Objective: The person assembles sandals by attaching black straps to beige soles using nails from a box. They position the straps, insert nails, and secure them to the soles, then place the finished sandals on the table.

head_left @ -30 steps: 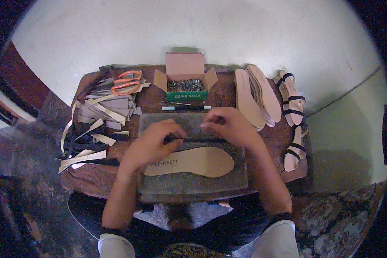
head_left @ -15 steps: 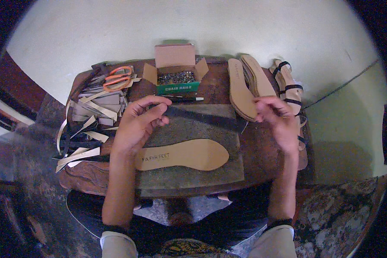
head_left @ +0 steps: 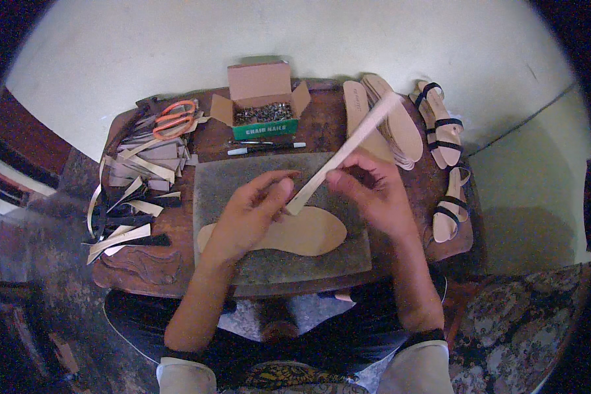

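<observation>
My right hand [head_left: 371, 187] pinches a long narrow sandal strap [head_left: 354, 141] between thumb and fingers. Its pale cream side faces up, and it slants from the middle of the mat toward the far right. At the strap's lower end, my left hand [head_left: 259, 207] is closed with the thumb against the fingers; part of that grip is hidden. Below both hands a tan sandal insole [head_left: 302, 233] lies flat on a grey mat [head_left: 348, 266]. My left hand and wrist cover part of the insole.
An open green box of nails [head_left: 266, 125] stands at the back, with pens [head_left: 269, 149] before it. Orange-handled scissors [head_left: 175, 120] rest on scrap strips [head_left: 151, 157] at left. Stacked insoles [head_left: 400, 134] and strapped sandals [head_left: 448, 141] lie at right. A wall rises behind the table.
The strap has turned from black side showing, stretched across, to cream side showing and slanted upward right. Both hands have moved inward, closer together over the insole.
</observation>
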{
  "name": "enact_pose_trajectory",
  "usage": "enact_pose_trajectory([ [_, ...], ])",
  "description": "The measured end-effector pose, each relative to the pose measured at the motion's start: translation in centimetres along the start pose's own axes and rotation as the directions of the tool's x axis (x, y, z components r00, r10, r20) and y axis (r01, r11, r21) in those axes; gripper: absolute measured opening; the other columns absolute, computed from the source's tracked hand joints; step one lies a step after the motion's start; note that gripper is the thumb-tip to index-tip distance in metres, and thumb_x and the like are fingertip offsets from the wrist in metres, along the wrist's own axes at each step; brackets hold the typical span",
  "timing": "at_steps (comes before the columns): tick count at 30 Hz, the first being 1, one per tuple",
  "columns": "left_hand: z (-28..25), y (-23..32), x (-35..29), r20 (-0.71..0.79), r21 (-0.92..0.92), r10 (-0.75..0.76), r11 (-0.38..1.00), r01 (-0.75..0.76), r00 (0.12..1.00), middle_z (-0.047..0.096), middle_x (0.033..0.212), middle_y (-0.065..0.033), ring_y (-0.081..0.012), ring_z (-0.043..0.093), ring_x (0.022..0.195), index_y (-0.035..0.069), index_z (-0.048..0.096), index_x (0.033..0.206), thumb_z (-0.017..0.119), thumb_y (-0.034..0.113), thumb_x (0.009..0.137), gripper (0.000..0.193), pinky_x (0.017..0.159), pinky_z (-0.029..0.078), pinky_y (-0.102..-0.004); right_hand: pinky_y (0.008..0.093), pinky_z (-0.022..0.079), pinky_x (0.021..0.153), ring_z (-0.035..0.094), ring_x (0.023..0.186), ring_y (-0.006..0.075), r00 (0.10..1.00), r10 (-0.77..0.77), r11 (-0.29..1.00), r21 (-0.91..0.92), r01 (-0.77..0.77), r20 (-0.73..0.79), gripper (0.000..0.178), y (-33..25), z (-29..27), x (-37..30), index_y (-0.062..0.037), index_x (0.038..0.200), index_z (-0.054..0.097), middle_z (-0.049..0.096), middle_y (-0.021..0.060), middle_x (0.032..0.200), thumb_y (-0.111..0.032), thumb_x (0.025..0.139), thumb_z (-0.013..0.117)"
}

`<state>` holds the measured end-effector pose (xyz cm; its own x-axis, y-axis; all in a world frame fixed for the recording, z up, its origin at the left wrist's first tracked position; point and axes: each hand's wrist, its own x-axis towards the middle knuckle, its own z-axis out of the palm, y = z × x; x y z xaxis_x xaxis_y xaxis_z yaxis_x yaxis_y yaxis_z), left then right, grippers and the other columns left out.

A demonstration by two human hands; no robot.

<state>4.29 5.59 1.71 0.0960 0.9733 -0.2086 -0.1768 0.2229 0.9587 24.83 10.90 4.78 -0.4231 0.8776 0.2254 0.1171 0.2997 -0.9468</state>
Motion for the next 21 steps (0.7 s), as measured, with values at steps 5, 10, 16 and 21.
enact_pose_trajectory([
  [5, -0.3, -1.1, -2.4, 0.203, 0.919, 0.429, 0.226, -0.323, 0.880, 0.058, 0.095, -0.0122, -0.0321, 0.055, 0.090, 0.006, 0.061, 0.112, 0.075, 0.033, 0.074, 0.049, 0.076, 0.046, -0.0402, 0.0270, 0.047, 0.075, 0.059, 0.083, 0.0116, 0.995, 0.102, 0.990, -0.096, -0.103, -0.018, 0.014, 0.8, -1.2, 0.4, -0.0021, 0.094, 0.066, 0.066, 0.0047, 0.087, -0.014, 0.086, 0.066],
  [10, 0.2, -0.3, -2.6, 0.168, 0.912, 0.314, 0.311, -0.268, 0.934, 0.061, 0.092, -0.0149, -0.0359, 0.059, 0.088, 0.005, 0.058, 0.104, 0.076, 0.029, 0.073, 0.043, 0.074, 0.047, -0.0433, 0.0272, 0.046, 0.076, 0.058, 0.082, 0.0111, 0.986, 0.166, 0.984, -0.064, -0.167, -0.023, 0.015, 1.2, -1.3, 0.4, -0.0017, 0.095, 0.065, 0.065, 0.0050, 0.085, -0.014, 0.086, 0.065],
  [16, -0.8, 1.8, -2.1, 0.310, 0.725, 0.055, 0.632, -0.274, 0.949, 0.065, 0.081, -0.0174, -0.0365, 0.064, 0.076, 0.002, 0.059, 0.101, 0.071, 0.021, 0.077, 0.033, 0.068, 0.048, -0.0450, 0.0243, 0.045, 0.073, 0.055, 0.079, 0.0069, 0.995, 0.096, 0.983, -0.158, -0.094, 0.006, 0.012, 1.8, -1.8, 0.7, -0.0022, 0.098, 0.064, 0.062, -0.0005, 0.086, -0.009, 0.089, 0.063],
  [21, -2.3, 2.0, -3.4, 0.305, 0.744, 0.042, 0.614, -0.266, 0.951, 0.066, 0.085, -0.0159, -0.0244, 0.066, 0.077, 0.000, 0.064, 0.100, 0.066, 0.025, 0.086, 0.030, 0.069, 0.051, -0.0367, 0.0258, 0.045, 0.075, 0.054, 0.083, 0.0078, 0.976, 0.094, 0.971, -0.235, -0.046, 0.197, 0.014, 2.1, -0.8, 0.4, -0.0021, 0.100, 0.063, 0.062, 0.0003, 0.090, -0.011, 0.089, 0.062],
])
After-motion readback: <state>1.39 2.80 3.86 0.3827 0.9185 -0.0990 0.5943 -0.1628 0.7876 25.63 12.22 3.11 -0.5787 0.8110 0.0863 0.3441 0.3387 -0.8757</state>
